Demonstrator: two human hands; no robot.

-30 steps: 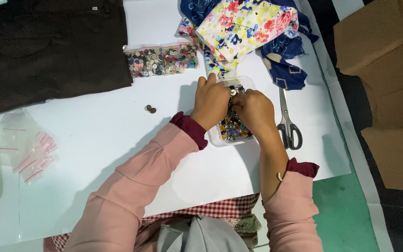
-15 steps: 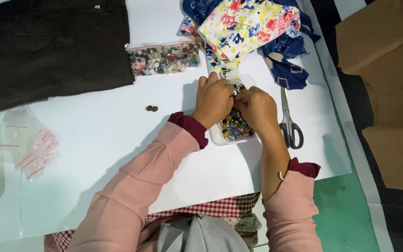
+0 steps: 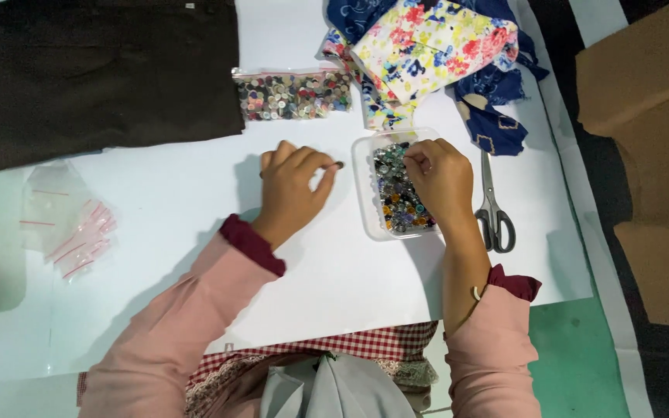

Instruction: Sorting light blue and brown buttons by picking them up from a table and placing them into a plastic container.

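So the left hand (image 3: pixel 292 186) has just come out of the clear tub (image 3: pixel 365 186) of buttons (image 3: pixel 398 190) pinching one dark button (image 3: pixel 339 165) over the white table (image 3: pixel 195 232), while the right hand (image 3: pixel 441 182) stays curled over the tub, fingertips pinched in the pile.

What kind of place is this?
Probably a sewing or craft table at home: a tub of buttons, scissors and flowery cloth lie on the white table.

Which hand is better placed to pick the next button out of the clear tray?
Probably the right hand: its fingertips already rest over the buttons in the clear tray. The left hand is on the white table beside it, pinching a small dark button.
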